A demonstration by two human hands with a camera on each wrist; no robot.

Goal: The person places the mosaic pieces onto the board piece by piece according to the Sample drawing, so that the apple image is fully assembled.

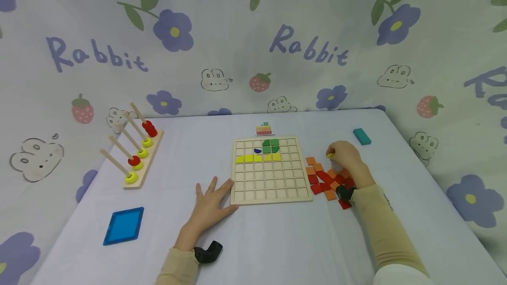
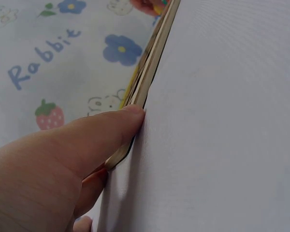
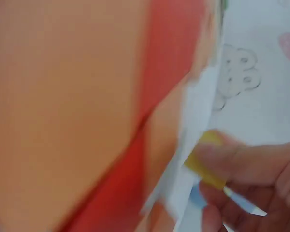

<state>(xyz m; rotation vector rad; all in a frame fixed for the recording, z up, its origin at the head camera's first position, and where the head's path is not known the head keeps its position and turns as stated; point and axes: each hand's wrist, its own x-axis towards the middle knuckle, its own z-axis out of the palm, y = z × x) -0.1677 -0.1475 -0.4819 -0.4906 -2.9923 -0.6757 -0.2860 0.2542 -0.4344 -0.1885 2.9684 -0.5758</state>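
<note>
Pinch grip: my right hand (image 1: 347, 156) holds the yellow tile (image 3: 205, 173) right of the grid board (image 1: 271, 175); my left hand (image 1: 210, 206), fingers spread, touches the board's edge. Keeping it level should help square seating.

Head view looks forward-down from above the surface (image 1: 297, 241). Left wrist: close, sighting along the board (image 1: 269, 183), shared with head. Right wrist: very close on orange tiles (image 3: 63, 96), also in head.

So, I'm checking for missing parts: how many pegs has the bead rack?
5, lined up along the bead rack: nearest peg with yellow, second peg with red over yellow, third peg and fourth peg with yellow, farthest peg with red. None looks hidden.
</note>
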